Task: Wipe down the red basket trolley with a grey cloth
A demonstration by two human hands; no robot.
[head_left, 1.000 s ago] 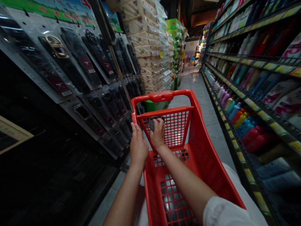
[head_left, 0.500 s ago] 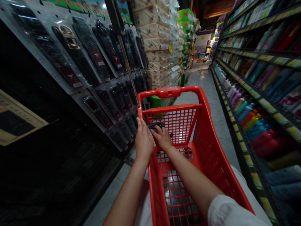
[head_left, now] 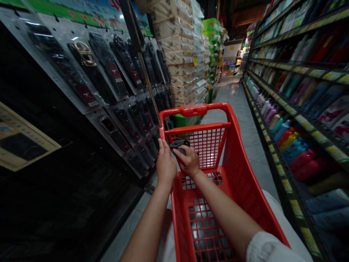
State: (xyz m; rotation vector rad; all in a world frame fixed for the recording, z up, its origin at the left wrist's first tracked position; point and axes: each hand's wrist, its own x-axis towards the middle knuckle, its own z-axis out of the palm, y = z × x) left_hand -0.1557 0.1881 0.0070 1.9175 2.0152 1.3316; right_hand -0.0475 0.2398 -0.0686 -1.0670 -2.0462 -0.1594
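Observation:
A red plastic shopping basket (head_left: 200,125) with grid walls stands in front of me; its inside is mostly bare. My left hand (head_left: 165,167) grips the basket's left rim near the far corner, fingers pointing away from me. Just inside that rim, my right hand (head_left: 188,162) pinches a dark grey, soft-looking thing (head_left: 178,144); it is small and dim, and I cannot make out its kind. From the basket's left corner rises a thin metal rod (head_left: 148,82) with a black grip at its upper end, slanting up and leftward.
Belts in clear packaging (head_left: 102,69) hang on a rack at the left. Stacked beige packs (head_left: 177,54) stand beyond it. Bottles (head_left: 289,134) fill the long shelves on the right. A tiled aisle floor (head_left: 231,91) runs ahead.
My right hand has curled more around the dark grey thing, and more of it shows above the fingers. The left hand stays on the rim. The view has shifted slightly.

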